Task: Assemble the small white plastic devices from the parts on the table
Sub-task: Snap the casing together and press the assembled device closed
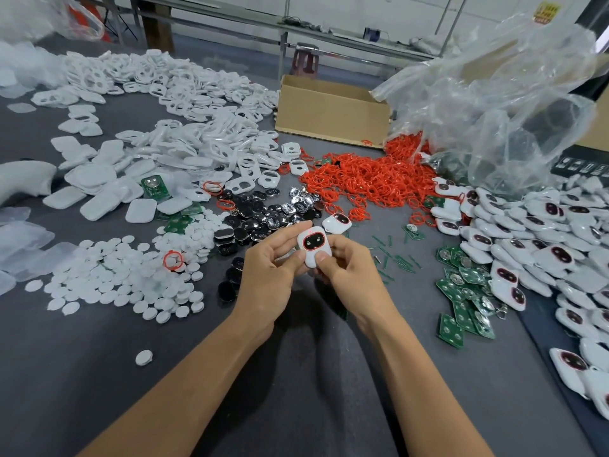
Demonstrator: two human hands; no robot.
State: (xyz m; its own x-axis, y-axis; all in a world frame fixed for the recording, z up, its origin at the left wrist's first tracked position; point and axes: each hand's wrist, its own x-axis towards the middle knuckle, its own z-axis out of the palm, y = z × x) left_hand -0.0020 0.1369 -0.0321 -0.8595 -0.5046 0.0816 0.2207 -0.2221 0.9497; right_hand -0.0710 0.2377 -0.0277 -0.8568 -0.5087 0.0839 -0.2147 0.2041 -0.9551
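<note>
Your left hand (267,273) and right hand (350,275) are bare. Your left forearm (184,374) and right forearm (420,374) are likewise uncovered along their full visible length (wrist to lower frame edge). The right thumbnail (322,257) is short and plain.

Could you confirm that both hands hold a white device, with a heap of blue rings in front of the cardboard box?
Not quite: the head view shows red rings, not blue, in front of the cardboard box. The left hand and right hand do hold the white device.
</note>
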